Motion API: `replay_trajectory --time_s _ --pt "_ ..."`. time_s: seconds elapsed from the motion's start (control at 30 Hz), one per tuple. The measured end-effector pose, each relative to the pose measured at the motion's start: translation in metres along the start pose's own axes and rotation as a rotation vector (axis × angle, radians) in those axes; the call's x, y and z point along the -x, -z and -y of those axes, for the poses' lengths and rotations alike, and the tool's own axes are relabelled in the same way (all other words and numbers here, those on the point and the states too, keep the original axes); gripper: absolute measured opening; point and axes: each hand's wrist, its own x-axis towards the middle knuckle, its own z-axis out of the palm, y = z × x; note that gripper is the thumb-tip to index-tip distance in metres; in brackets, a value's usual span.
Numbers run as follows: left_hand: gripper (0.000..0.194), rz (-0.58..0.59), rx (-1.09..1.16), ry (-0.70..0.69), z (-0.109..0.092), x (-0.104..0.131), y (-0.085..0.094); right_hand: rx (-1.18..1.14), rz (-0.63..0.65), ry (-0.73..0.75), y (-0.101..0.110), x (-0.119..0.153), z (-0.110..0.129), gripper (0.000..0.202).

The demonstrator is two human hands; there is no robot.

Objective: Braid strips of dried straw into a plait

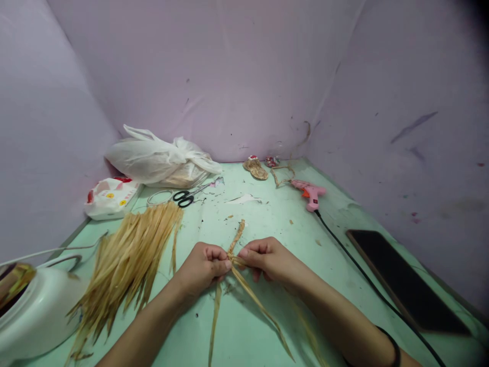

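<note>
Between my two hands is a short braid (239, 233) of dry straw-coloured fibre, its finished end pointing away from me. My left hand (206, 265) pinches the braid's working end from the left, with one strand hanging below it. On the right, my right hand (265, 257) pinches another fibre strand close to the same spot. A loose middle strand (260, 303) trails down toward me over the table. To the left of my left hand lies a spread bundle of dry fibre strips (133, 250).
Black-handled scissors (185, 198) lie beyond the fibre bundle, near a tied white plastic bag (164, 160) and a tissue pack (112, 196). A small woven slipper (255, 168) sits at the back. At right are a corded pink glue gun (311, 193) and a phone (405, 280). A white pot-like container (46, 311) stands at left.
</note>
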Motion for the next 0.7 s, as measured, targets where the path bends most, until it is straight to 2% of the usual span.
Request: replay_trajectory --time_s 0.17,0.33,0.43,0.53,0.7 --pt "0.019 -0.026 -0.063 -0.042 0.0 0.001 -0.002 -0.01 -0.041 -0.008 0.0 -0.004 -0.007 0.016" --pt "0.018 -0.066 -0.083 -0.04 0.0 0.0 -0.003 -0.048 -0.021 -0.003 0.001 -0.007 -0.014 0.007" --pt "0.017 -0.08 -0.114 -0.05 0.002 0.0 -0.005 0.118 -0.032 0.005 -0.001 -0.005 -0.014 0.01" --pt "0.014 -0.114 -0.184 -0.091 0.003 0.0 -0.011 0.378 -0.134 0.061 -0.005 -0.002 -0.011 0.01" --pt "0.015 -0.337 -0.293 -0.137 0.005 0.001 -0.024 0.792 -0.351 0.084 -0.02 0.007 -0.004 0.014"
